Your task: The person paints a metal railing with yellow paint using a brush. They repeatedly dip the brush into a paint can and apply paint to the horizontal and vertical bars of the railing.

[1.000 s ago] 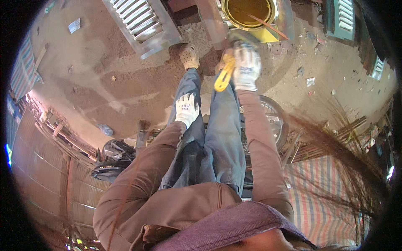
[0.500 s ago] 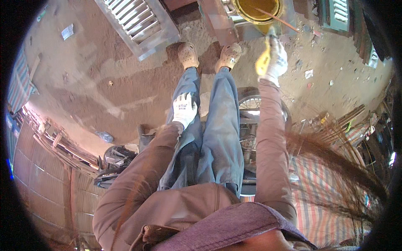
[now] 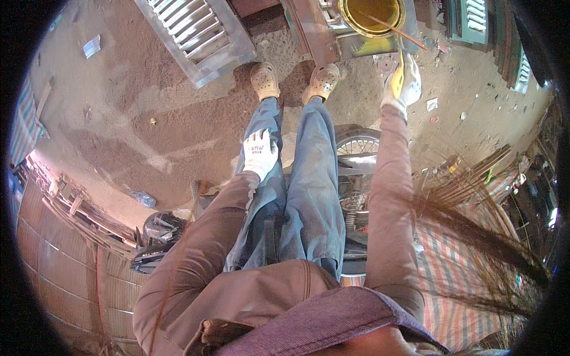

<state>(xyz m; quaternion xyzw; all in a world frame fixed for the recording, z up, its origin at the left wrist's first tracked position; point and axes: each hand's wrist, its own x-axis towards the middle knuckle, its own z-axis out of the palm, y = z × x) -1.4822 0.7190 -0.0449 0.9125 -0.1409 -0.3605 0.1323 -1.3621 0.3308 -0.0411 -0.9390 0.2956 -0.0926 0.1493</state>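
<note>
Reddish dirt floor under louvered shutter; right hand gripping yellow tool, left hand spread.

Pretty work-worn outfit here. Both arms were in long, dusty pinkish-brown sleeves of a loose jacket, with a purplish fabric layer bunched at the chest. The left hand wore a white knit work glove with a small dark printed mark on the back; the right hand had a matching white glove. Legs were in faded blue denim jeans, and the feet were in tan perforated rubber clogs, pretty scuffed.
</note>
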